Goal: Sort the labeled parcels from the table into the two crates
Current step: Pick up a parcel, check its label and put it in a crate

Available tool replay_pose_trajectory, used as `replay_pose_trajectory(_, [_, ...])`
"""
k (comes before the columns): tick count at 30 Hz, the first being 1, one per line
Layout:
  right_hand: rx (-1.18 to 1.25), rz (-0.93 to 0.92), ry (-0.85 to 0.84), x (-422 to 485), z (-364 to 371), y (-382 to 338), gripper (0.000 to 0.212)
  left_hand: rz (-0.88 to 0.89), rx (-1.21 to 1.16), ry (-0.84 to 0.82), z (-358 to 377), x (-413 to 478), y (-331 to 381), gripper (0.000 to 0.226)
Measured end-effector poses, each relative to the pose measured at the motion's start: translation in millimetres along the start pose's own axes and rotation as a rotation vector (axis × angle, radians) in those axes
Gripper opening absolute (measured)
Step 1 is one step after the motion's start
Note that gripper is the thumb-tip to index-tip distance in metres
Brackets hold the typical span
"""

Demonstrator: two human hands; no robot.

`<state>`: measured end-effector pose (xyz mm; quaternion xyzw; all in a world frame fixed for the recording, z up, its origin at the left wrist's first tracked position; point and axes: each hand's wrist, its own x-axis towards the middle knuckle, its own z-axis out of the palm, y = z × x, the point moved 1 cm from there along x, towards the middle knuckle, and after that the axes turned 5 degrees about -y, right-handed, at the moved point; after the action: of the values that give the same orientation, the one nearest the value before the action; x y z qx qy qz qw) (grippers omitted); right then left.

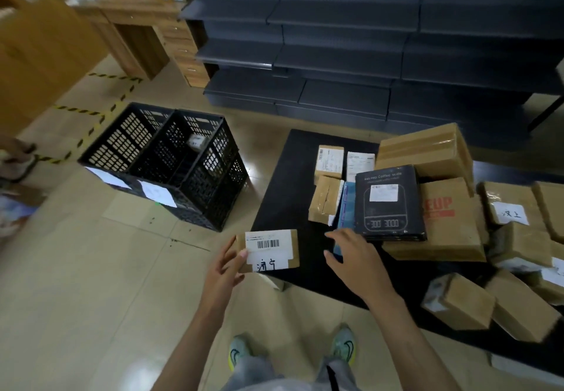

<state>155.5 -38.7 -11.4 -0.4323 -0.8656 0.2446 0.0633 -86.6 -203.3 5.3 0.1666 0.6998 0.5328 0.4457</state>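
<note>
**Fingers (241,254) of your left hand (224,265) clasp one labeled parcel (271,248)**

You hold this small brown box by its left end, thumb on the white label, just off the near-left corner of the black counter (290,183). Your right hand (355,254) hovers with loose, spread fingers over the near end of a blue packet (345,207); whether it touches is unclear. More boxes crowd the counter's right side, a black scale box (390,204) among them. Two black crates (171,158) stand side by side on the floor, far left; the right one contains a small package (197,142).
</note>
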Motion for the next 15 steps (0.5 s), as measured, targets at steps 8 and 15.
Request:
replay_pose_trajectory(8, [-0.142,-0.074,-0.054,50.1,64.0,-134.9,0.038,0.027,-0.109,0.15,-150.6,12.9,-4.7,0.046])
replay_pose_trajectory(15, [-0.07,-0.213,-0.131,108.8,119.5,-268.7,0.034,0.001,-0.16,0.283,-299.0,8.1,-11.4,0.054])
